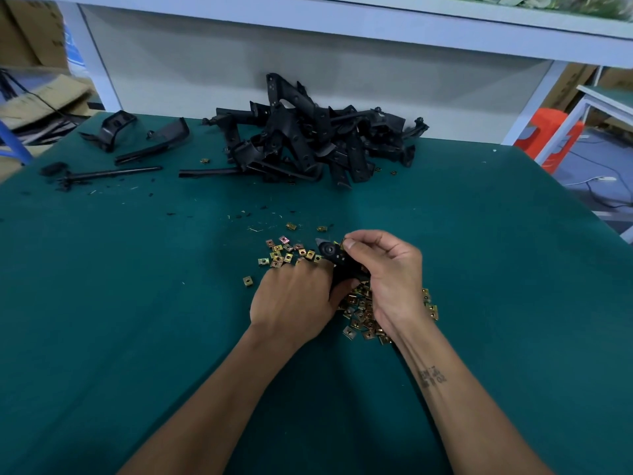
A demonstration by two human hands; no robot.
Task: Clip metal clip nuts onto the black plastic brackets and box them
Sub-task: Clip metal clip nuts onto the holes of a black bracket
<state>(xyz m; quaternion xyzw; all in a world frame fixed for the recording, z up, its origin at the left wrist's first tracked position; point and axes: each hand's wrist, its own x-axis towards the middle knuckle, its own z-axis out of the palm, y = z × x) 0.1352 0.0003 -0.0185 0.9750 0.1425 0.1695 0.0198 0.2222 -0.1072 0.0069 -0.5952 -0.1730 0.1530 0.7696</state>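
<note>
My left hand [294, 296] grips the lower end of a black plastic bracket [334, 255] over the green table. The fingertips of my right hand [390, 272] pinch a small metal clip nut [342, 242] at the bracket's upper end. Several brass-coloured clip nuts [284, 253] lie scattered just beyond my left hand. More loose clip nuts [361, 313] are heaped under and between my wrists. A big pile of black brackets [308, 142] lies at the back of the table.
A few separate black brackets [116, 130] and a long black rod [109, 173] lie at the back left. Plastic crumbs speckle the green table top [137, 303]. A white shelf frame [102, 63] rises behind. An orange stool [548, 138] stands off the right edge.
</note>
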